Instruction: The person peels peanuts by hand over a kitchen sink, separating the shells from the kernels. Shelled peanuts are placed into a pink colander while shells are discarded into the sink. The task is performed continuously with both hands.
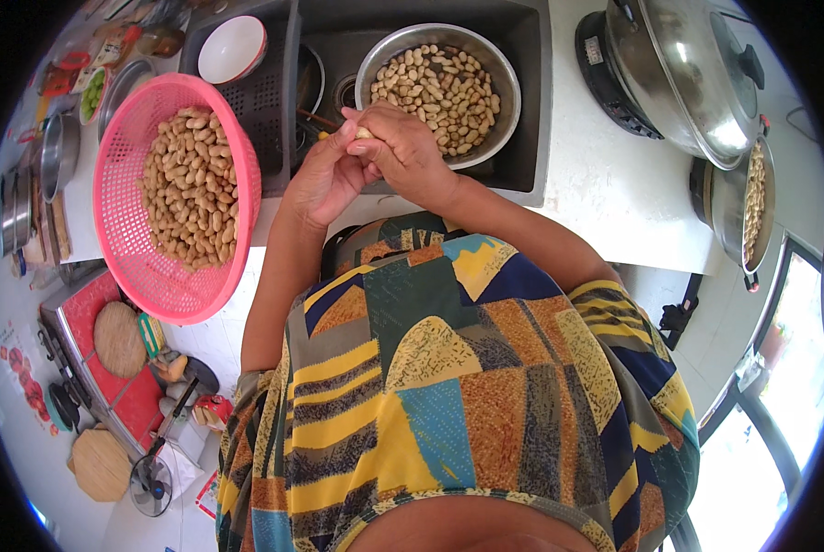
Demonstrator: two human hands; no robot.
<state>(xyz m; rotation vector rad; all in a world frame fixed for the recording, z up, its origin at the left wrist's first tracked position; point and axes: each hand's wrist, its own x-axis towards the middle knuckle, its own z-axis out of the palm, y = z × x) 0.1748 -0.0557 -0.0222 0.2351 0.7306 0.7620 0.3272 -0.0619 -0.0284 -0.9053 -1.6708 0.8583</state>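
Observation:
In front of my body, both hands meet over the near edge of the dark sink. My right hand [408, 152] pinches a pale peanut [363, 133] between thumb and forefinger. My left hand [323, 174] has its thumb and fingertips pressed against the same peanut, so most of it is hidden. Just beyond my right hand, a round steel basin [513, 114] stands in the sink [532, 165] with many unshelled peanuts [446, 90] in dark liquid. To the left, a pink plastic colander [118, 207] holds a heap of unshelled peanuts [191, 186].
A white bowl [231, 52] sits on the perforated drainer [260, 103] by the sink. At right are a large lidded steel pan [688, 76] and a smaller pan [733, 200] with peanuts. Steel bowls [60, 155] and jars [160, 41] crowd the far left.

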